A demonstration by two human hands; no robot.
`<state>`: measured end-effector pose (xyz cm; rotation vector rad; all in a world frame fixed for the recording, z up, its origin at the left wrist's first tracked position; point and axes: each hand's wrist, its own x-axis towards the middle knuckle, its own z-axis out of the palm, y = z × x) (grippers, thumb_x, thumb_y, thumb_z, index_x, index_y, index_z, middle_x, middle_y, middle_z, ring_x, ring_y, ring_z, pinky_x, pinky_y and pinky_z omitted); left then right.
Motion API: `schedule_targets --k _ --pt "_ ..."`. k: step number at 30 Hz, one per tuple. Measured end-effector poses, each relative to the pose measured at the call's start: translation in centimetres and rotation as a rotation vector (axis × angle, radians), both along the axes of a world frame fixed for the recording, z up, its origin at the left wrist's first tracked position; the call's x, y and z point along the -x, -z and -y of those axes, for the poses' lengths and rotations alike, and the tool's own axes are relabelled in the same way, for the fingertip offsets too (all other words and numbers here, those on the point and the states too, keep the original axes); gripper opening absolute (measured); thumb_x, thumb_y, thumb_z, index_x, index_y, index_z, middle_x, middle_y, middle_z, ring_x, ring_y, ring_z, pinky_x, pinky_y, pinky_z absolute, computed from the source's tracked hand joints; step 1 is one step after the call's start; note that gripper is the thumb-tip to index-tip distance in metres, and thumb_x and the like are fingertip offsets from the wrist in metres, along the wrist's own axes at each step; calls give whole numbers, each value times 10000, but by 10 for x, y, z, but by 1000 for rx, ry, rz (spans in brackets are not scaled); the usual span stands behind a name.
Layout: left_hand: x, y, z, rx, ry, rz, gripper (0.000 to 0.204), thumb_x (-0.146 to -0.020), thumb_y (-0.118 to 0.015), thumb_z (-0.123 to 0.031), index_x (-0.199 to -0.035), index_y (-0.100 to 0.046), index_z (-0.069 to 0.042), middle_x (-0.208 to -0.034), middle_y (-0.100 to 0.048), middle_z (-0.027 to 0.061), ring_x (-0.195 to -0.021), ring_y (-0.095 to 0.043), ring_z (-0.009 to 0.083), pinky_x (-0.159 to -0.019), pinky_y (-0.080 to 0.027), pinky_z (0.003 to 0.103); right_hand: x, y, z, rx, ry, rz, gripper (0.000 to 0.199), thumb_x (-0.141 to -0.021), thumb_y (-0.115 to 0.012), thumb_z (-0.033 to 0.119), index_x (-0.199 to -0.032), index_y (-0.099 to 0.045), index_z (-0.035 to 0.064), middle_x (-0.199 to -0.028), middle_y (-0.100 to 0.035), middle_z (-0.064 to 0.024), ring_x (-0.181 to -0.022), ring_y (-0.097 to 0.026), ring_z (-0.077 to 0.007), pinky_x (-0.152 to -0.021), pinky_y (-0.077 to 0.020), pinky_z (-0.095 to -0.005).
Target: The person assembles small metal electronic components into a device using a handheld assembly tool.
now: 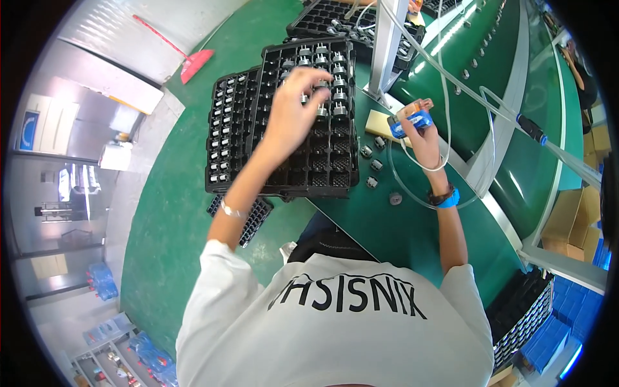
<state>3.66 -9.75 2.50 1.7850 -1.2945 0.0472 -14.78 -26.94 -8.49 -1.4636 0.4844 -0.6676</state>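
Note:
My left hand [298, 106] is over a black compartment tray [277, 190] that carries rows of small metal parts with pins. Its thumb and forefinger are apart, close to one of these parts [321, 84]; no firm grip on it shows. In my right hand [423, 143] is a small handheld device [412, 119], blue with a clear orange-tinted part, held above the green table. A white cable hangs around that hand. Several loose metal parts [376, 165] lie on the table left of it, beside a pale yellow block [380, 124].
Another filled black tray [219, 138] sticks out at the left. A metal post [387, 48] rises beyond the trays, before a green conveyor belt [474, 39] with small parts. At the far side another person's hand [412, 6] shows. Cardboard boxes [570, 219] stand at right.

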Motion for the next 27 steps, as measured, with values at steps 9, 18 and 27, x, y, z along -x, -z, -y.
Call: schedule_targets --k 9,18,27 --pt "-125 35 48 -324 -122 415 194 -778 -606 -108 -967 -610 -68 -1002 -592 107 -935 -547 310 -827 -432 374 -8 12 -12 749 221 -171 493 -717 -736 215 -1110 -498 36 -699 -574 -124 -549 -537 -185 -516 -425 -306" --pt "-141 36 61 -343 -58 388 184 -776 -603 -130 -931 -590 -33 -908 -563 144 -876 -541 326 -791 -427 380 3 6 -9 517 56 -264 716 -583 -836 158 -1174 -456 23 -1017 -577 -113 -849 -554 -170 -755 -456 -276" --pt "-107 4 30 -77 144 -739 239 -916 -498 -178 -1096 -479 -22 -1104 -561 142 -1008 -556 200 -873 -445 278 -4 3 -11 729 122 -240 718 -608 -810 237 -1170 -424 14 -1033 -500 -160 -890 -548 -351 -773 -456 -358"
